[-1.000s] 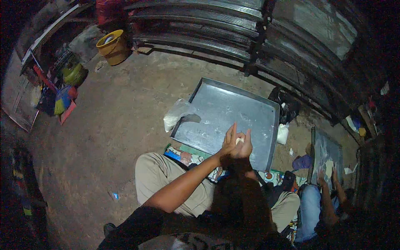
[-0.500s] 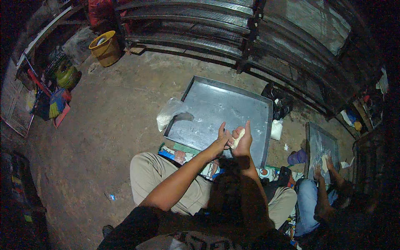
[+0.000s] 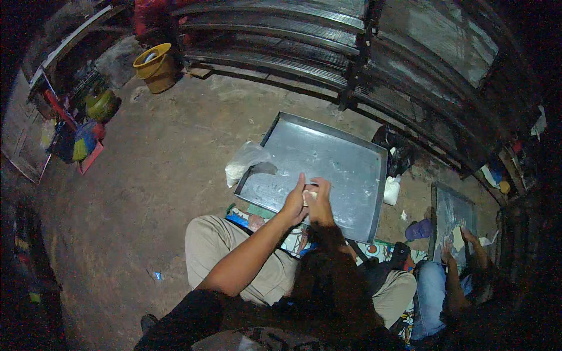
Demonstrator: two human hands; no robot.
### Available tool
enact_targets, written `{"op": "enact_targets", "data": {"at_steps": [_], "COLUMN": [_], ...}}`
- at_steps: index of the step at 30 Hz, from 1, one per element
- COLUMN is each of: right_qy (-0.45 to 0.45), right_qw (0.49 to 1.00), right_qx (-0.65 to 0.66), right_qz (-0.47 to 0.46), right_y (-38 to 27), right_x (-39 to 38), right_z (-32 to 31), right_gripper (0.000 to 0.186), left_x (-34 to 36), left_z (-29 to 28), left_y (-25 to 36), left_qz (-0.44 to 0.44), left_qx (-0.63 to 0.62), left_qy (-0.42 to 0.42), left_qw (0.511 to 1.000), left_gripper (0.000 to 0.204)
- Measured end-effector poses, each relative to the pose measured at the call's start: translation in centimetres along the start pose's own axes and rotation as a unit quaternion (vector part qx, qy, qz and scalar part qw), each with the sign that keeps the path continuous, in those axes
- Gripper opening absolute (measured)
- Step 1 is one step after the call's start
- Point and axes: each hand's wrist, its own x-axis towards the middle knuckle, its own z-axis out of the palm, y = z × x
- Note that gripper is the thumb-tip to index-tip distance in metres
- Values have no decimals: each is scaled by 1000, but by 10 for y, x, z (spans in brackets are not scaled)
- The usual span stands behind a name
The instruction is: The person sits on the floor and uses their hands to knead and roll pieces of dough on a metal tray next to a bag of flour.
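Between my two hands a small piece of pale dough is pressed, partly hidden by fingers. My left hand cups it from the left, thumb pointing up. From the right, my right hand folds over it with bent fingers. Both hands are above the near edge of a large shallow metal tray, which has white powdery smears on its bottom. At the tray's left edge leans a clear plastic bag with white powder in it.
Right of the tray are a white bag, a black plastic bag and a purple cloth-like item. A co-worker's hands handle dough on a second tray. Dark racks and a yellow bucket stand behind.
My right hand has turned and closed over the dough, bringing it against my left palm; before, the dough lay on the open right palm. The view has shifted slightly.
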Motion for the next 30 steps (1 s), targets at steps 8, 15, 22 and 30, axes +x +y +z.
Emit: {"op": "enact_targets", "data": {"at_steps": [8,15,22,30], "right_qy": [144,145,70,99], "right_qw": [971,986,994,995], "right_qx": [-162,-79,-74,12], "right_qz": [-105,-25,-33,15], "right_y": [-57,-45,-53,-43], "right_x": [-4,-4,-10,-10], "right_z": [-2,-8,4,11], "right_gripper": [44,38,30,32], "left_x": [1,-21,-13,-4], "left_z": [-7,22,14,1], "left_y": [24,41,35,29], "left_qz": [103,114,123,229], "left_qx": [34,64,46,205], "left_qy": [118,170,124,44], "left_qw": [987,977,984,951], "left_gripper": [41,47,54,55]}}
